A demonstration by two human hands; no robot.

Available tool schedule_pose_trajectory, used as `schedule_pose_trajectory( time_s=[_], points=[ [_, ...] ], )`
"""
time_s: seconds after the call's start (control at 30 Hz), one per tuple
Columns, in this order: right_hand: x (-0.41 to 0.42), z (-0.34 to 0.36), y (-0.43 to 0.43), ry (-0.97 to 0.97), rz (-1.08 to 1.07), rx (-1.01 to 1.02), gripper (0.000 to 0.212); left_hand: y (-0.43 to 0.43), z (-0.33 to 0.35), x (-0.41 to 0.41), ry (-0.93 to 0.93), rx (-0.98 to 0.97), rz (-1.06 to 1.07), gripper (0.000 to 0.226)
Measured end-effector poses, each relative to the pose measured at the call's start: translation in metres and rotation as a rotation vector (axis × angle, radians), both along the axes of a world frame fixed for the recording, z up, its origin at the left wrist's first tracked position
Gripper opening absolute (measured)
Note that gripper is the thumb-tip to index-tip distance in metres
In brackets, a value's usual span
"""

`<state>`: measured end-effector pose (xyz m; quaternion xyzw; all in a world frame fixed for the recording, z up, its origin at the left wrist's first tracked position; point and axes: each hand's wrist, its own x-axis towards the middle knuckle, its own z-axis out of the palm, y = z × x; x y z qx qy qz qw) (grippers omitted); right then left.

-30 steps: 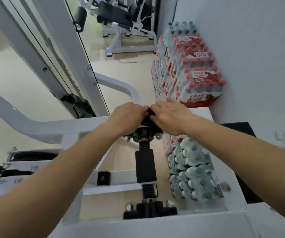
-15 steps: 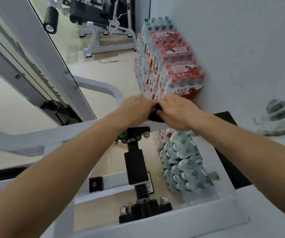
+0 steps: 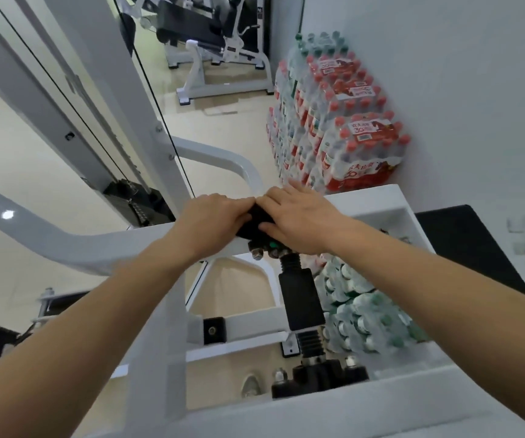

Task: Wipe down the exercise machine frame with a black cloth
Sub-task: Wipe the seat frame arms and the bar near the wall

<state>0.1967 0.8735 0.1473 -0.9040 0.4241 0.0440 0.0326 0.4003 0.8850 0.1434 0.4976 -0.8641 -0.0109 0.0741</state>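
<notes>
Black cloth [image 3: 254,221]: bunched small on top of the white frame beam [image 3: 96,245], near the middle of the view, directly above the beam's bolted bracket [image 3: 259,252].

Left hand [image 3: 213,222]: at nine o'clock of the cloth, knuckles up, fingers curled down over its edge. My grip here is closed on the fabric.

Right hand [image 3: 302,219]: at three o'clock of the cloth, fingers laid out fairly straight and pointing to eleven o'clock, thumb pressing on the fabric. Grip apart, bearing down and not clutching.

Black damper cylinder [image 3: 302,298]: hangs from the bracket toward six o'clock, down to a black foot mount [image 3: 318,377] on the lower white rail.

Shrink-wrapped water bottle packs [image 3: 337,131]: stacked against the wall at one o'clock. More packs [image 3: 359,308] lie at five o'clock, beyond the damper.

Weight stack [image 3: 137,203]: at nine o'clock, behind the beam.

Second machine [image 3: 210,30]: well apart, at twelve o'clock.

Step in hand, as I judge it: wiping the beam's top face at the bracket, or gathering the cloth there for a stroke. Much of the frame appears to be left.

Next move calls for: one hand taking firm hold of the cloth and drawing it along the beam toward eight o'clock, keeping the fabric clear of the bolts so it does not snag.
</notes>
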Motion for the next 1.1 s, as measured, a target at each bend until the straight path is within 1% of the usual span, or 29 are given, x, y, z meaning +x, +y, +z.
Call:
schedule_pose_trajectory(
  time_s=[0.1,0.2,0.27,0.37,0.47,0.53,0.6,0.7,0.77,0.83,0.9,0.97,1.03,1.1],
  points=[
    [-0.056,0.006,0.001,0.013,-0.116,-0.027,0.054,-0.019,0.001,-0.054,0.000,-0.020,-0.098,0.023],
    [-0.113,0.014,0.012,-0.013,-0.272,-0.045,0.054,-0.035,0.006,-0.121,0.035,0.003,-0.188,0.023],
    [-0.143,0.020,0.025,-0.115,-0.394,-0.050,0.052,-0.038,0.011,-0.160,0.064,0.004,-0.234,0.023],
    [-0.169,0.030,0.043,-0.260,-0.547,-0.035,0.048,-0.035,0.019,-0.199,0.094,0.005,-0.237,0.025],
    [-0.186,0.036,0.054,-0.296,-0.599,-0.024,0.038,-0.018,0.019,-0.218,0.110,-0.055,-0.240,0.025],
    [-0.197,0.037,0.062,-0.353,-0.629,-0.008,0.039,-0.003,0.016,-0.222,0.190,-0.055,-0.217,0.024],
    [-0.207,0.036,0.070,-0.445,-0.648,0.021,0.041,0.008,0.013,-0.223,0.358,0.020,-0.146,0.024],
    [-0.221,0.036,0.079,-0.542,-0.627,0.007,0.037,0.023,0.011,-0.227,0.626,0.157,0.010,0.022],
    [-0.229,0.037,0.083,-0.570,-0.603,-0.019,0.036,0.038,0.008,-0.233,0.798,0.291,0.130,0.020],
    [-0.236,0.036,0.085,-0.542,-0.564,-0.039,0.034,0.053,0.003,-0.242,0.941,0.428,0.256,0.021],
    [-0.240,0.035,0.086,-0.503,-0.520,-0.035,0.029,0.065,-0.003,-0.253,1.052,0.540,0.391,0.025],
    [-0.240,0.034,0.087,-0.489,-0.490,-0.019,0.026,0.074,-0.004,-0.265,1.113,0.615,0.522,0.024],
    [-0.238,0.034,0.089,-0.473,-0.476,-0.010,0.027,0.079,-0.004,-0.274,1.175,0.656,0.625,0.015],
    [-0.235,0.033,0.091,-0.437,-0.480,0.011,0.030,0.082,-0.002,-0.281,1.249,0.675,0.696,0.014]
  ],
)
